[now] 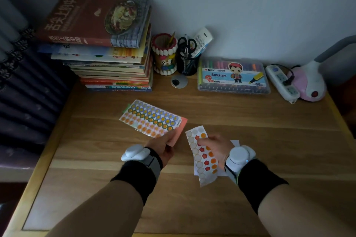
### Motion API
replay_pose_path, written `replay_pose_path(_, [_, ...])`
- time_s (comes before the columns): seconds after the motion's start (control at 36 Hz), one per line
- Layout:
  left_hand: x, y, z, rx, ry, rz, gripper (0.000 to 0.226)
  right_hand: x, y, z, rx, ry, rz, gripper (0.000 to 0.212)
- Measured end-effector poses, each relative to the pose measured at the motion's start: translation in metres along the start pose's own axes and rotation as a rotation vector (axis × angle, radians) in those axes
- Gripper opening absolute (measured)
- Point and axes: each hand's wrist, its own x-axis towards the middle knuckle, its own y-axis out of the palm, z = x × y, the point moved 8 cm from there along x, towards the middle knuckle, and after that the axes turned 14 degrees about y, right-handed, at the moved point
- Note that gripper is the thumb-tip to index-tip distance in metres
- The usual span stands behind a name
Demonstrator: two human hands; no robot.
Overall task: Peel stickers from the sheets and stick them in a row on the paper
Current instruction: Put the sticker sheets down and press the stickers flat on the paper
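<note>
Head view. My left hand [163,148] pinches the near corner of a stack of sticker sheets [152,118], thumb on top, fingers closed under the pink backing; the stack lies on the desk [269,140], angled away to the left. My right hand [215,150] presses down on a narrow sheet [202,157] of red and orange stickers, fingers curled over its right edge; whether a fingertip has lifted a sticker I cannot tell in this dim light. White paper [236,143] shows beneath that sheet, mostly hidden by my hand. At the desk's far edge: books [107,54], scissors cup [187,61], marker box [233,76], power strip [283,82].
</note>
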Motion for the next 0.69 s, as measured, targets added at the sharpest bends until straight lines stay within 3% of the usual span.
replay_pose_path(0.36, [0.001, 0.003, -0.004, 0.013, 0.012, -0.034, 0.027, -0.001, 0.011, 0.006, 0.004, -0.008, 0.084, 0.006])
replay_pose_path(0.53, [-0.001, 0.006, 0.0, -0.032, -0.002, 0.001, 0.009, 0.004, 0.015, 0.006, -0.058, 0.008, 0.06, 0.008])
replay_pose_path(0.69, [-0.003, 0.006, 0.006, 0.004, -0.041, 0.044, 0.01, 0.003, 0.018, 0.009, -0.063, 0.004, 0.061, 0.012])
